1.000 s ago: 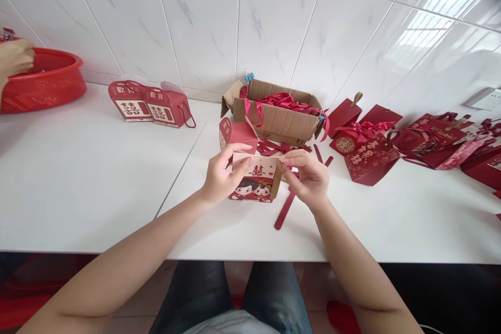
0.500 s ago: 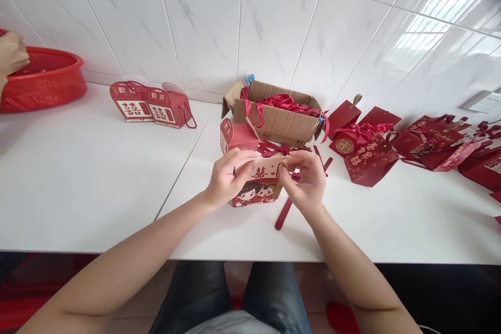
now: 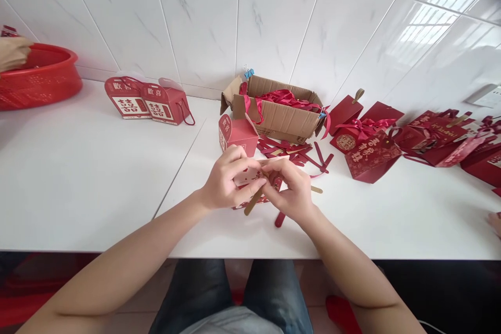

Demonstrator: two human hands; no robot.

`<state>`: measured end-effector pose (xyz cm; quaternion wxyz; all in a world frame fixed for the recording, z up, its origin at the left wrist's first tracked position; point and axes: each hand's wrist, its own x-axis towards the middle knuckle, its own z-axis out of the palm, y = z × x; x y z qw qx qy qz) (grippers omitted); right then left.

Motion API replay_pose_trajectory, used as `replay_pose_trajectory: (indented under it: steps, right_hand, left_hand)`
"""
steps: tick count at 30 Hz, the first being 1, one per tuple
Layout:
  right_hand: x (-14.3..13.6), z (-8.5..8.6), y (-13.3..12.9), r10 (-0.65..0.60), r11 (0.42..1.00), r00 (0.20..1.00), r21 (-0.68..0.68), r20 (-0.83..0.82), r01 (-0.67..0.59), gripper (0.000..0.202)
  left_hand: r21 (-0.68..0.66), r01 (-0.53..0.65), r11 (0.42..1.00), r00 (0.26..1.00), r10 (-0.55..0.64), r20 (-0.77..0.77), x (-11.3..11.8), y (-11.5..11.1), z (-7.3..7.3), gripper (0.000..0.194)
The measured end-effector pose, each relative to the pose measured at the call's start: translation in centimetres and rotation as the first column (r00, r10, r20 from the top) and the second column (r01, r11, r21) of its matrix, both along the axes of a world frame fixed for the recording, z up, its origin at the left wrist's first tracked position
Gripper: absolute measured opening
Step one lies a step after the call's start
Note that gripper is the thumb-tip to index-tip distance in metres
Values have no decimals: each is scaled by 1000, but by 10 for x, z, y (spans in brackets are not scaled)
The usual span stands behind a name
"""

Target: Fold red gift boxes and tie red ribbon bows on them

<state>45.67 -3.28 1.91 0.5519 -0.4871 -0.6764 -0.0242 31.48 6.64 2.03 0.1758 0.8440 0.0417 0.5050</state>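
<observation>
Covered in the middle, cropped at both sides

The left hand (image 3: 230,178) and right hand (image 3: 290,188) hide most of the illustrated box (image 3: 246,177). The upper end of a slanting gold strip (image 3: 252,204) disappears among their fingers, where the grip is too small to make out. The left edge cuts the red basket (image 3: 43,86) and a co-worker's hand (image 3: 13,54); the right edge clips a red gift box (image 3: 480,171) and another person's hand (image 3: 495,223).
</observation>
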Motion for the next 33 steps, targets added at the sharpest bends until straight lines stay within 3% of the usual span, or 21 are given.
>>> replay_pose_trajectory:
  steps: [8,19,33]
  right_hand:
    - [4,0,-1,60,995,995,-81,-84,-66,23]
    - [22,9,-4,202,975,978,-103,48,-196,15]
    - [11,2,-1,78,997,997,-21,-5,-79,8]
  left_hand:
    - [44,-15,999,1000,14,20,3,5,-6,6]
    - [70,-27,997,999,25,35,4,10,-9,5]
    - [66,-60,996,997,57,53,3,3,-9,7]
